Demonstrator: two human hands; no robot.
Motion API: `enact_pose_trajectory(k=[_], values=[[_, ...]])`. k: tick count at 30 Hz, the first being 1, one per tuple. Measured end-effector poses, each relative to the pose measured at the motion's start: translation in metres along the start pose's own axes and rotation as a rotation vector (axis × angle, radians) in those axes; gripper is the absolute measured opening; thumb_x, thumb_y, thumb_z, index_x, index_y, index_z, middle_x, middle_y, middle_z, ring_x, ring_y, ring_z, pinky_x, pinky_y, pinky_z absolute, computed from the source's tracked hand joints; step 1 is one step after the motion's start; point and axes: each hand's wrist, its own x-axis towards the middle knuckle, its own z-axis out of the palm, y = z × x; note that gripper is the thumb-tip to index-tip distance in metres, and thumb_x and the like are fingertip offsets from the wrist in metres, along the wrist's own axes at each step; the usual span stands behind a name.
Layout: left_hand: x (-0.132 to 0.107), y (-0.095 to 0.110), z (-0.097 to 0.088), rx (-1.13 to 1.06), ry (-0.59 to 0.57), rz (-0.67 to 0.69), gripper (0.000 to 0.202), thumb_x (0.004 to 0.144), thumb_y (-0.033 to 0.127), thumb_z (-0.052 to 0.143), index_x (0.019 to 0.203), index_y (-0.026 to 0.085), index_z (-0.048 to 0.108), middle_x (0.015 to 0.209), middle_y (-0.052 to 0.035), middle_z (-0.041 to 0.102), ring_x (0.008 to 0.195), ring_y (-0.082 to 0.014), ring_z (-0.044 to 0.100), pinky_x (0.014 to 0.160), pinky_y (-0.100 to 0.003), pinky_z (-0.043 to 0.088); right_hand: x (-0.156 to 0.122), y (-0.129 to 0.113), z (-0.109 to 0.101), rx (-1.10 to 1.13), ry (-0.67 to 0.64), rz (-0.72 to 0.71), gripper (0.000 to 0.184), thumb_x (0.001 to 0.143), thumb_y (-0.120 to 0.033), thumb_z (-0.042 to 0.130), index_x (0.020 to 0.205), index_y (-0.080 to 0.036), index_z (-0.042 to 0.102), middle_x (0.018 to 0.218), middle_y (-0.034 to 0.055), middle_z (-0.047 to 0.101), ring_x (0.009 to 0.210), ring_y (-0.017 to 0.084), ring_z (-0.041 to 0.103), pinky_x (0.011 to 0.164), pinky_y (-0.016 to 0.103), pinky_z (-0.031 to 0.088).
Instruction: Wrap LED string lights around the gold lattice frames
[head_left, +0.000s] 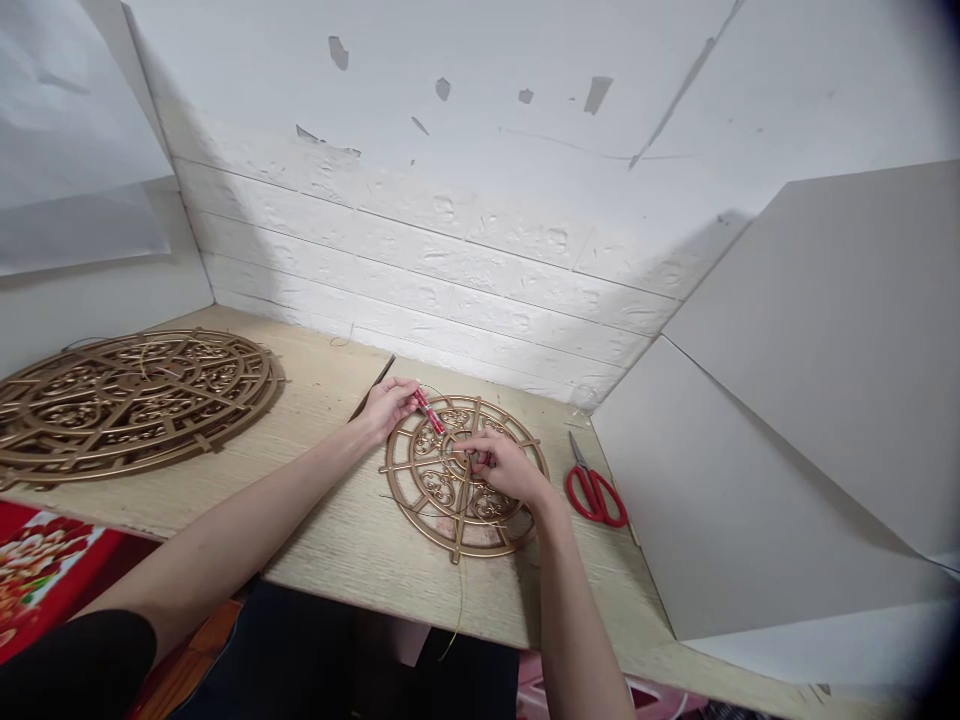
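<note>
pinching a slim red-and-white tube (429,411) between closed fingertips, the left hand (395,405) is at the far-left part of 1 round gold frame (456,550), flat on the table (322,400) beneath both hands. just right of that grip, the right hand (499,465) is over the frame's middle, fingers partly curled, whether holding anything i cannot tell. farther right lie red-handled scissors (595,487); well left, stacked gold frames (199,440).

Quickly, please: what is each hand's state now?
Left hand: closed, holding a red patterned stick.
Right hand: over the gold round frame, partly curled; cannot tell if holding anything.
</note>
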Motion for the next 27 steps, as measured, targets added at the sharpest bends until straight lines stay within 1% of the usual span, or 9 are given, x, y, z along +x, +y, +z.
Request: enact_pose_trajectory(k=[2,4,9,13,15,18,20,27], values=[[-0.0007,-0.0002,0.0003,0.015,-0.015,0.002,0.008,0.074,0.004,0.062,0.07,0.009,0.057,0.07,-0.0125,0.069,0.051,-0.007,0.057,0.05,-0.016,0.046,-0.0007,-0.0025,-0.0007,0.008,-0.053,0.006,0.048,0.064,0.009,0.048,0.095,-0.02,0.071,0.089,0.0033,0.053,0.068,0.011,0.048,0.066,0.024,0.042],[-0.0008,-0.0006,0.0001,0.028,-0.027,0.009,0.008,0.073,0.005,0.064,0.071,0.009,0.057,0.07,-0.0123,0.069,0.051,-0.0071,0.057,0.05,-0.017,0.046,-0.0011,-0.0042,-0.001,0.01,-0.077,0.01,0.047,0.062,0.009,0.05,0.092,-0.02,0.072,0.087,0.0024,0.051,0.068,0.011,0.047,0.065,0.023,0.042],[0.0002,-0.0015,-0.0012,0.029,-0.037,0.016,0.007,0.073,0.005,0.063,0.071,0.009,0.057,0.071,-0.0122,0.069,0.051,-0.0066,0.056,0.05,-0.016,0.046,-0.0009,-0.0036,0.0005,0.007,-0.055,0.03,0.037,0.062,0.007,0.051,0.083,-0.016,0.07,0.083,0.0017,0.049,0.067,0.011,0.046,0.066,0.023,0.041],[0.0001,-0.0013,-0.0009,0.034,-0.039,0.018,0.006,0.073,0.005,0.062,0.072,0.009,0.057,0.072,-0.0122,0.069,0.051,-0.0066,0.057,0.051,-0.017,0.046,-0.0009,-0.0024,0.0013,0.03,-0.068,0.039,0.027,0.063,0.005,0.052,0.071,-0.014,0.069,0.084,0.0028,0.048,0.069,0.011,0.048,0.065,0.024,0.042],[-0.0005,-0.0008,-0.0003,0.035,-0.034,0.017,0.007,0.073,0.004,0.062,0.071,0.009,0.057,0.071,-0.0126,0.069,0.051,-0.007,0.057,0.051,-0.017,0.046,-0.0009,-0.0029,0.0012,0.034,-0.06,0.035,0.028,0.062,0.006,0.052,0.075,-0.013,0.069,0.083,0.0029,0.05,0.07,0.011,0.048,0.065,0.024,0.042],[-0.0013,0.0002,0.0007,0.036,-0.028,0.014,0.007,0.072,0.004,0.063,0.071,0.008,0.057,0.071,-0.0129,0.069,0.051,-0.0071,0.057,0.05,-0.016,0.045,-0.0005,-0.0046,0.0009,0.038,-0.033,0.041,0.045,0.06,0.008,0.053,0.096,-0.015,0.068,0.082,0.0016,0.052,0.069,0.011,0.047,0.064,0.024,0.042],[-0.0015,0.0005,0.0007,0.035,-0.029,0.013,0.007,0.072,0.004,0.063,0.071,0.009,0.057,0.071,-0.0126,0.069,0.051,-0.0071,0.057,0.05,-0.016,0.045,-0.0001,-0.0055,0.0006,0.04,-0.036,0.046,0.049,0.059,0.008,0.053,0.099,-0.017,0.068,0.08,0.0003,0.053,0.067,0.011,0.047,0.063,0.023,0.041],[0.0017,-0.0025,-0.0031,0.025,-0.053,0.024,0.008,0.072,0.006,0.064,0.071,0.009,0.057,0.072,-0.0124,0.069,0.051,-0.0069,0.056,0.051,-0.017,0.047,0.0005,-0.0018,-0.0002,0.111,-0.053,0.085,0.027,0.062,0.006,0.056,0.074,-0.014,0.07,0.068,-0.0017,0.054,0.06,0.009,0.049,0.056,0.02,0.04]])
